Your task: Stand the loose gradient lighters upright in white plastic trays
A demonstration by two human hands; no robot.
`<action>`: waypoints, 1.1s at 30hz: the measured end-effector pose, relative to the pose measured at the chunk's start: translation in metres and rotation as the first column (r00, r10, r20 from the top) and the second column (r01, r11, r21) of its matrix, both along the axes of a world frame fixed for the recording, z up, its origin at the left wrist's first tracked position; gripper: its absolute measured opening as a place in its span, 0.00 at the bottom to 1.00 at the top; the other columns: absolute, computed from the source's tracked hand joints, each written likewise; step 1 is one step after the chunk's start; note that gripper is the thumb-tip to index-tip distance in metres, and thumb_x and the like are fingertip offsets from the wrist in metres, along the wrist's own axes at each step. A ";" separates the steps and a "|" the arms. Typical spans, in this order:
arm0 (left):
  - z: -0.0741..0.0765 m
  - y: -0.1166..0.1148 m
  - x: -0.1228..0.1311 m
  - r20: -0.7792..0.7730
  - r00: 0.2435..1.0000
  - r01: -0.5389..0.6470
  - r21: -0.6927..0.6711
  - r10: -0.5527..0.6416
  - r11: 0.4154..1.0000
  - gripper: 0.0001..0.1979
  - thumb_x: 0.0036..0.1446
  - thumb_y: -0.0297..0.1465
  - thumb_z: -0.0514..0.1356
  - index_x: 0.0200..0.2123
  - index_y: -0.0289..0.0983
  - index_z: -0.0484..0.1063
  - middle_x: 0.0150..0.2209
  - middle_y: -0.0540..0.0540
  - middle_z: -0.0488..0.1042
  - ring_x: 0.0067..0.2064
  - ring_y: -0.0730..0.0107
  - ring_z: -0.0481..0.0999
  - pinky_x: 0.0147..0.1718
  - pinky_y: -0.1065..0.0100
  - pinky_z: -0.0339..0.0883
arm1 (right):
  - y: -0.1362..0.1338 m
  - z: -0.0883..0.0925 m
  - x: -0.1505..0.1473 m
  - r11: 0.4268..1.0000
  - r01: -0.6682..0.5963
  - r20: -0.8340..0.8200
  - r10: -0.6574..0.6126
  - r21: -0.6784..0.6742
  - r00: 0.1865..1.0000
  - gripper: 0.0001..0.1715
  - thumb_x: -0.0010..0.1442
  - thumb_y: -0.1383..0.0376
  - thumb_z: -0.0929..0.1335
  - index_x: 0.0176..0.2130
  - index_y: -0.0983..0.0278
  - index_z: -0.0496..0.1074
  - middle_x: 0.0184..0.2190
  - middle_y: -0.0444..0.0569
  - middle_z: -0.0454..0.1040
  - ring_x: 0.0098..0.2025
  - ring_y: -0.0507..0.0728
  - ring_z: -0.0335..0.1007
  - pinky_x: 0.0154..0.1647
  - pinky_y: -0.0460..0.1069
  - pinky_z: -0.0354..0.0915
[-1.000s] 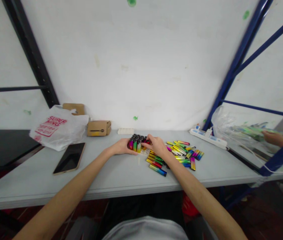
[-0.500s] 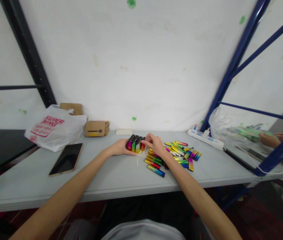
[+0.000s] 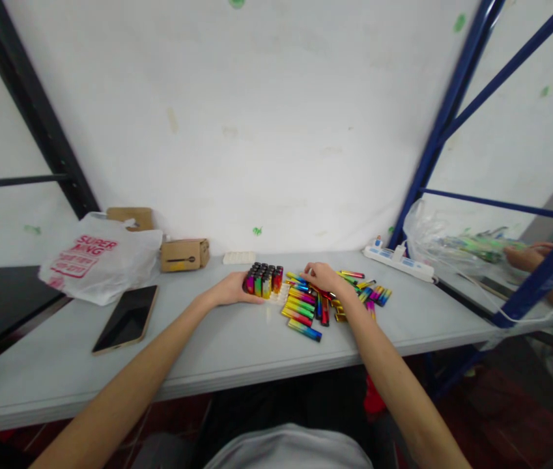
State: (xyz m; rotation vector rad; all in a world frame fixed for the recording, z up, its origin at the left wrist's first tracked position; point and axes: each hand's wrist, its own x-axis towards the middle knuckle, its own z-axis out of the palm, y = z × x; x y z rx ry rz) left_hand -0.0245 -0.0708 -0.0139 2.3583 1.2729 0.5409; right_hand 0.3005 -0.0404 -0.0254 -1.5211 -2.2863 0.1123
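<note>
My left hand (image 3: 235, 288) is wrapped round the left side of a pale plastic tray (image 3: 276, 298), against the lighters standing in it. These upright lighters (image 3: 264, 281) have black tops and shiny bodies in purple, green, yellow and red. At the tray's right end, pale slots show. My right hand (image 3: 324, 277) is over a loose pile of shiny lighters (image 3: 300, 305), its fingers bent down among them. Whatever is between those fingertips is hidden. Several lighters lie side by side just right of the tray, with a blue and yellow lighter (image 3: 304, 330) nearest me.
To the left lie a phone (image 3: 126, 319) and a white plastic bag (image 3: 103, 257). A cardboard box (image 3: 185, 255) and another pale tray (image 3: 239, 258) are by the wall. At the right are a power strip (image 3: 398, 262), a blue metal frame (image 3: 432, 166) and another person's hands (image 3: 525, 257).
My right hand has moved right, from the tray to the loose pile. Red lighters now stand in the tray where its fingers were. My left hand stays at the tray; the view has shifted slightly.
</note>
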 end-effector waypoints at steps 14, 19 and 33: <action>0.000 -0.003 0.001 0.046 0.999 -0.002 -0.009 0.002 1.000 0.39 0.39 0.55 0.72 0.51 0.37 0.75 0.45 0.46 0.82 0.45 0.52 0.80 0.47 0.61 0.72 | 0.005 -0.006 -0.001 0.999 0.029 0.015 -0.029 -0.041 0.999 0.16 0.64 0.59 0.70 0.48 0.65 0.79 0.45 0.58 0.81 0.46 0.62 0.77 0.48 0.50 0.66; 0.000 -0.005 0.001 0.044 0.999 0.006 -0.010 -0.005 1.000 0.39 0.40 0.55 0.72 0.51 0.37 0.75 0.46 0.46 0.82 0.46 0.52 0.79 0.47 0.61 0.72 | 0.005 -0.003 -0.005 0.992 -0.008 0.030 0.012 -0.123 0.999 0.14 0.66 0.62 0.67 0.38 0.66 0.81 0.39 0.58 0.82 0.40 0.60 0.77 0.43 0.49 0.65; -0.001 -0.002 0.000 0.009 1.000 0.020 0.021 -0.020 1.000 0.37 0.41 0.56 0.70 0.49 0.37 0.76 0.45 0.46 0.82 0.46 0.53 0.79 0.47 0.62 0.71 | 0.000 0.002 -0.009 0.977 0.143 -0.321 -0.085 0.161 0.943 0.19 0.71 0.56 0.61 0.53 0.63 0.70 0.28 0.48 0.77 0.34 0.59 0.74 0.38 0.48 0.60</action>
